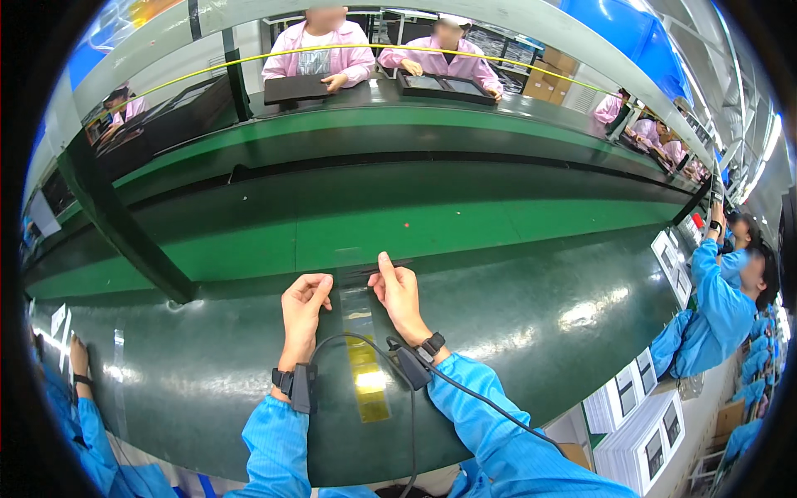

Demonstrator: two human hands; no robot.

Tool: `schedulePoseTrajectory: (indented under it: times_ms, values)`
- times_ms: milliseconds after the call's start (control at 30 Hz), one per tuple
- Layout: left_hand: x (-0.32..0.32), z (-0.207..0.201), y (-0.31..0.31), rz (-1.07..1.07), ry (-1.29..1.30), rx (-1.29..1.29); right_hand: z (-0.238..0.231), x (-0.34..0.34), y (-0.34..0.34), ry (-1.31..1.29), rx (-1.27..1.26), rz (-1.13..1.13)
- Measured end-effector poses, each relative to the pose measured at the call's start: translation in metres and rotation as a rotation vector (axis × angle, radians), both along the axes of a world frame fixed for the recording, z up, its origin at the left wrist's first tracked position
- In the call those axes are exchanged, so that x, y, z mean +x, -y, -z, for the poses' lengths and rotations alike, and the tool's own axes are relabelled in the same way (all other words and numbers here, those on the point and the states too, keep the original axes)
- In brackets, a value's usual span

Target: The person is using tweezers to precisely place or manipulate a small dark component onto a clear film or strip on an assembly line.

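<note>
A long strip of clear yellowish tape (pixel 363 349) lies on the dark green workbench (pixel 540 315), running from near the bench's front edge up to a small flat black part (pixel 374 269). My left hand (pixel 303 305) rests at the strip's upper left with fingers curled on its edge. On the upper right, my right hand (pixel 397 290) has its index finger stretched toward the black part and its thumb on the tape. Both wrists carry black bands with a cable (pixel 390 365) between them.
A green conveyor belt (pixel 349 232) runs beyond the bench. Two people in pink sit opposite with black trays (pixel 299 87). At the right, people in blue stand beside stacks of white boxes (pixel 639 432). A dark post (pixel 116 216) crosses at the left.
</note>
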State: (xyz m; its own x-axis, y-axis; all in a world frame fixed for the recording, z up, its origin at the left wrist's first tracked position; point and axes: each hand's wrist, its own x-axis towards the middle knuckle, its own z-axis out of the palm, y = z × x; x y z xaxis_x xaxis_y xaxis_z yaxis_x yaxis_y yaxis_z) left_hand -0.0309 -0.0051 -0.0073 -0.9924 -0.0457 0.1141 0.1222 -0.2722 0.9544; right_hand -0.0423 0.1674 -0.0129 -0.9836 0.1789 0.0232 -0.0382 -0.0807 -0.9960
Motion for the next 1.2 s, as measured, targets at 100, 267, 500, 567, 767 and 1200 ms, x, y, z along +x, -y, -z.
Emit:
schedulePoseTrajectory:
  times_ms: [100, 267, 500, 567, 767, 1200]
  values:
    - [0.0006, 0.0012, -0.0002, 0.056, 0.015, -0.046, -0.0013, 0.0015, 0.0029, -0.015, 0.019, -0.032]
    - [0.0027, -0.0051, -0.0064, 0.081, 0.008, -0.085, -0.0012, 0.0020, 0.0015, -0.070, 0.013, -0.021]
    - [0.0016, -0.0003, -0.0029, 0.103, 0.000, -0.097, -0.0035, 0.0030, 0.0021, -0.053, 0.052, -0.029]
    - [0.0019, -0.0017, -0.0039, 0.102, 0.003, -0.099, -0.0023, 0.0025, 0.0015, -0.058, 0.052, -0.026]
    - [0.0026, -0.0011, -0.0036, 0.098, 0.005, -0.092, -0.0044, 0.0040, 0.0052, -0.081, 0.045, -0.006]
    - [0.0028, -0.0011, -0.0030, 0.101, 0.004, -0.064, -0.0047, 0.0041, 0.0037, -0.049, 0.074, -0.029]
